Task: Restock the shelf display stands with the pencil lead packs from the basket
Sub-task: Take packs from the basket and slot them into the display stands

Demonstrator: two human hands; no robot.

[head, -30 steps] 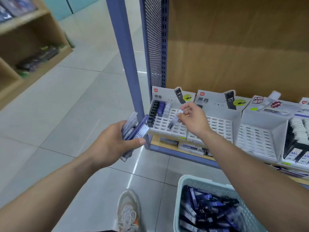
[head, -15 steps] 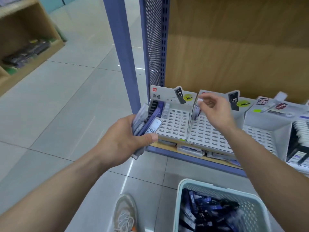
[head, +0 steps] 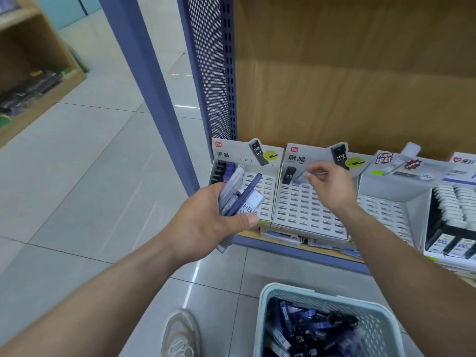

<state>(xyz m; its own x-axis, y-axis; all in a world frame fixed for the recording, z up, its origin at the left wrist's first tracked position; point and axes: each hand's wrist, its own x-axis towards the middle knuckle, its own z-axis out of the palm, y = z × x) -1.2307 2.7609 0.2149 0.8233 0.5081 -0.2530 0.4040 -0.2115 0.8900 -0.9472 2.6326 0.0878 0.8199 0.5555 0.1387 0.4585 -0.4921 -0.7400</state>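
My left hand (head: 203, 222) grips a bundle of pencil lead packs (head: 238, 197) fanned upright, with the thumb pressed across the near face and the other digits wrapped round the far side, out of view. It hovers in front of the first display stand (head: 266, 186) at the left end of the shelf (head: 296, 251). My right hand (head: 332, 186) pinches a single pack (head: 302, 176) in the tips of its curled fingers (head: 315, 168). It is above the far-left slots of the second display stand (head: 304, 210), just right of a black pack (head: 287, 175) already seated there. The pinched pack is blurred, so I cannot read its tilt. The rest of the stock lies loose in the basket (head: 283, 288) on the floor, near and to the right. Each pack appears to be a slim, rigid plastic case, very light, with smooth faces that slide readily on one another. The bundle therefore needs a steady squeeze across the flat faces, not the edges, or an outer pack may slip free. The single pack is best held near its upper end by the two broad faces, which leaves the lower end clear to enter a slot. The case should tolerate a firm pinch. The leads inside are probably brittle, so I lower it end-first and square, without dropping or forcing it.
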